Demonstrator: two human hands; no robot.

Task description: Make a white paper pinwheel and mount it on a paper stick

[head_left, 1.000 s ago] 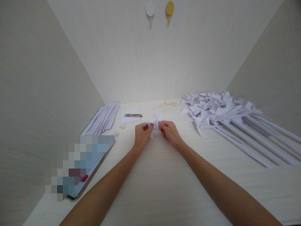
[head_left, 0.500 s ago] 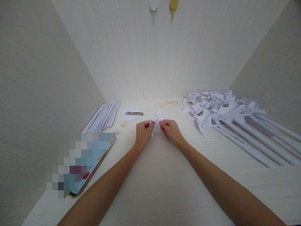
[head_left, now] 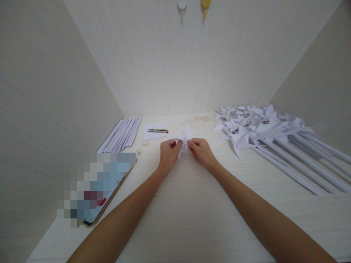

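Note:
Between my two hands is a white paper pinwheel (head_left: 187,133), one pointed blade sticking up and another hanging down. My left hand (head_left: 169,150) is closed, pinching its left side between thumb and fingers. From the right, my right hand (head_left: 202,149) pinches the pinwheel's other side close to the middle. The fingers hide part of the folded centre. Beyond my left hand, thread snips (head_left: 157,130) lie on a stack of white paper (head_left: 149,136).
Finished paper pinwheels (head_left: 244,124) on rolled paper sticks (head_left: 298,164) are heaped at the right. Several rolled paper sticks (head_left: 122,134) lie at the back left, behind a propped phone (head_left: 109,199) with a blurred screen. Small yellowish bits (head_left: 201,118) are scattered near the back wall.
The whole view has shifted slightly. Both hands keep their pinch on the pinwheel, with hardly any visible movement of the fingers.

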